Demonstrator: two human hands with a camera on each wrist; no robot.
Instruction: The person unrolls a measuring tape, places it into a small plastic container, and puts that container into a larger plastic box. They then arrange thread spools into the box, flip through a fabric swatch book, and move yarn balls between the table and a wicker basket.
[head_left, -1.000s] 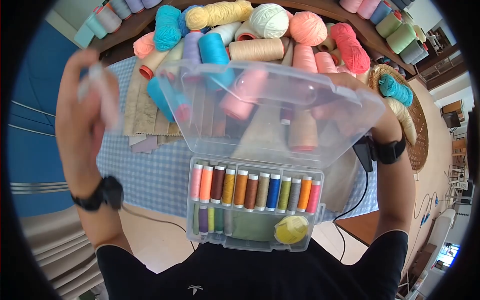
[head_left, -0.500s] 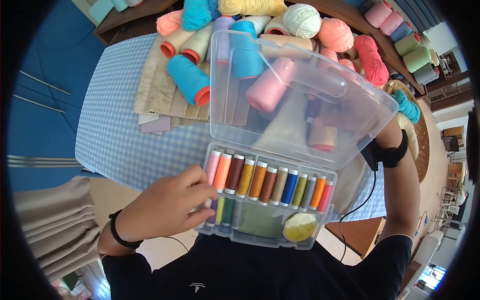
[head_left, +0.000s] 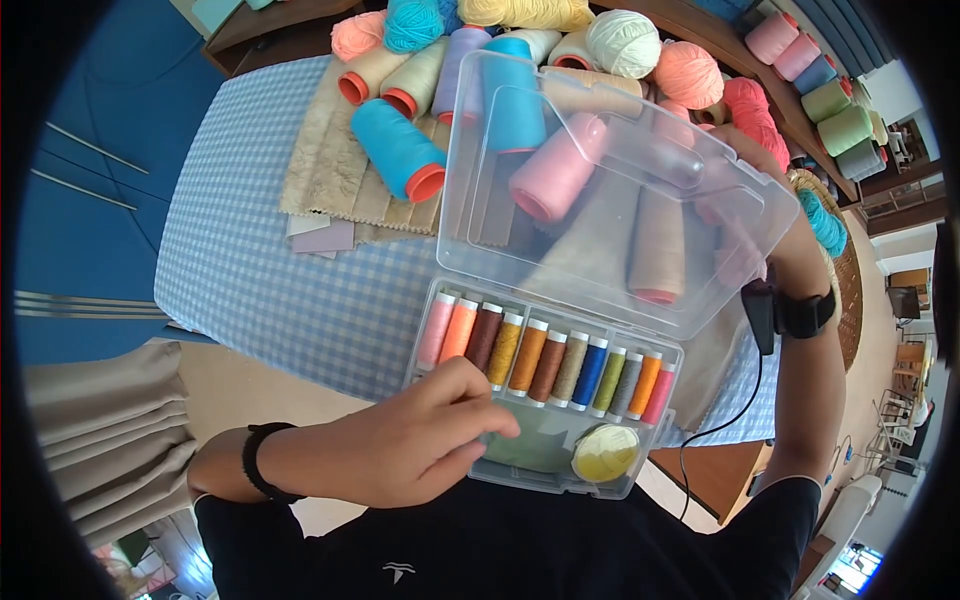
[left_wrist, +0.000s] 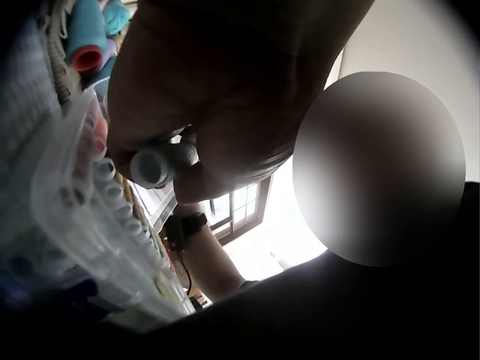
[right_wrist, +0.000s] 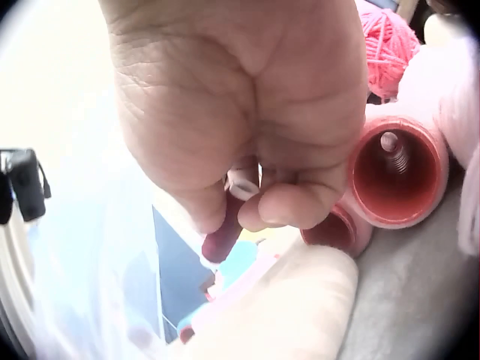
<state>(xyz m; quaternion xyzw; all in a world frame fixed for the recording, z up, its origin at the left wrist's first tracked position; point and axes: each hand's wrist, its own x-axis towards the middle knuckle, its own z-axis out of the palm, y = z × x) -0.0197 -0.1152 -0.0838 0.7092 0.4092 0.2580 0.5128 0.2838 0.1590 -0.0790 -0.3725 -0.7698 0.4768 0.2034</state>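
Left hand [head_left: 415, 440]: fingers curled round small spool [left_wrist: 161, 165] (pale end showing), over near left of thread case [head_left: 560, 488]. Right hand [right_wrist: 247, 112], far right: pinches dark-red spool [right_wrist: 223, 236].

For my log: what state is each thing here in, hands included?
Storage case: open
Clear lid: raised
Spool row: side by side in the case
Left hand: curled, pinching a small spool
Right hand: curled, pinching a dark red spool
Large blue cone: on its side, wound with thread
White yarn ball: wound up
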